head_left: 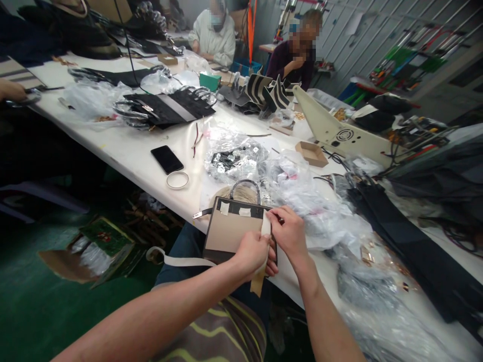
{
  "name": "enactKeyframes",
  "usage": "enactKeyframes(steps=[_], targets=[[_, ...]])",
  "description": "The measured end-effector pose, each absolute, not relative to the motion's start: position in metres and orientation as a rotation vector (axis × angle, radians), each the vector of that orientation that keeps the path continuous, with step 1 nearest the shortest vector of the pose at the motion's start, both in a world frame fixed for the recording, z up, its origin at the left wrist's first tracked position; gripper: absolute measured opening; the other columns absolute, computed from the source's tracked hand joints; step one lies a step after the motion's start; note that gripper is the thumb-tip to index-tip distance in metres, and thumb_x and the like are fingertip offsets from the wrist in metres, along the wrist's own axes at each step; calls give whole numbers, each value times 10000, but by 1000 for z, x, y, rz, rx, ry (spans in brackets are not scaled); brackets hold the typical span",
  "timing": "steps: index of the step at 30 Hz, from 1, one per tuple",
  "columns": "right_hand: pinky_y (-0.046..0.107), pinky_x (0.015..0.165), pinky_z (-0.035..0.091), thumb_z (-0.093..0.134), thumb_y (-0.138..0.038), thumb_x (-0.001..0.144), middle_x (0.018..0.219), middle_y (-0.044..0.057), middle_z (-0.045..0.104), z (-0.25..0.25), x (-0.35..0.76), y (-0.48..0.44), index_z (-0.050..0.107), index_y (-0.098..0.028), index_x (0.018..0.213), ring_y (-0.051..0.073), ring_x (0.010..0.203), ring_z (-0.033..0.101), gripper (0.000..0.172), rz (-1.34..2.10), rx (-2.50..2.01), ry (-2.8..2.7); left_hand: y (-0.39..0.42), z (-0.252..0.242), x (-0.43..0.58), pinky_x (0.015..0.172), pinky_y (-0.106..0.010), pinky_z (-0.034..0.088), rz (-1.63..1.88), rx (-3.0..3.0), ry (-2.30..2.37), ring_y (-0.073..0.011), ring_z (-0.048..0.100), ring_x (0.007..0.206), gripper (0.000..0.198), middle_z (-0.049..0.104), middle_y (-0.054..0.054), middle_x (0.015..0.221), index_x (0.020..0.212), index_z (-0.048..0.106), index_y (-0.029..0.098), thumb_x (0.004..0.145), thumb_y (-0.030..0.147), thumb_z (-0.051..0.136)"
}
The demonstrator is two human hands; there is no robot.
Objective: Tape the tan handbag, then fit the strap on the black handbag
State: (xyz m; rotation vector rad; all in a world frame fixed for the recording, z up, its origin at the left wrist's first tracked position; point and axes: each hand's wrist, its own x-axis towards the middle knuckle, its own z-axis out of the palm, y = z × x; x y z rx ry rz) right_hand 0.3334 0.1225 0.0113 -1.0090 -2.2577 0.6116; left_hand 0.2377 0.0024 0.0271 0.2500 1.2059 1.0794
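A small handbag (pixel 228 229) with a brown front, black trim and a round handle lies at the near edge of the white table (pixel 128 148). My left hand (pixel 253 251) is closed, pinching a strip of pale masking tape (pixel 265 227) against the bag's right side. My right hand (pixel 290 232) is closed too, pinching the upper end of the same strip. A long tail of tape (pixel 177 260) trails off to the left over my lap. Two short tape pieces sit on the bag's black top band.
Crinkled plastic bags (pixel 302 196) of small parts lie right of the bag, a black phone (pixel 166 159) and a ring (pixel 177 179) to its left. More black bags, a cardboard tray (pixel 311 153) and a cream machine arm (pixel 339 133) fill the table. Two people sit at the far end; another hand (pixel 11 90) is at left.
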Motion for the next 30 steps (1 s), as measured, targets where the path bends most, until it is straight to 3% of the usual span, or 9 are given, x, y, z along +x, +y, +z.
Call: enactKeyframes(steps=[13,16,19,22,30], targets=[[400,796,532,670,-350,1041,929,65,730,4,331,126,762,-222,883,242,850,670,223,577,-1039,-2246,4,20,243,438,-272,533,1067,296,1232,-181,648,428,275,639,-15,659,973,552,184,1114,369,406],[415,796,551,725,-384,1009,975,71,734,5,332,128,794,-211,1036,230,781,652,189,559,-1095,-2190,6,23,243,431,-272,526,1054,270,1227,-180,638,417,258,632,-9,645,976,551,184,1116,322,384],[406,783,573,719,-392,1028,1044,76,744,6,339,130,812,-232,1233,232,803,669,276,584,-1032,-2194,6,24,242,443,-287,544,1050,255,1221,-185,644,427,263,638,-10,648,1016,565,178,1114,286,346],[393,831,577,642,-334,1083,1059,68,748,6,348,132,863,-268,1154,245,936,711,241,626,-839,-2378,7,22,242,458,-302,564,1048,266,1223,-193,662,446,257,659,-26,667,1009,569,175,1102,279,354],[378,767,542,632,-278,1092,1019,68,759,20,347,150,872,-242,1015,231,879,711,255,608,-729,-2648,11,22,251,430,-287,555,1031,226,1157,-201,658,433,184,648,-9,626,1071,524,177,1101,271,369]])
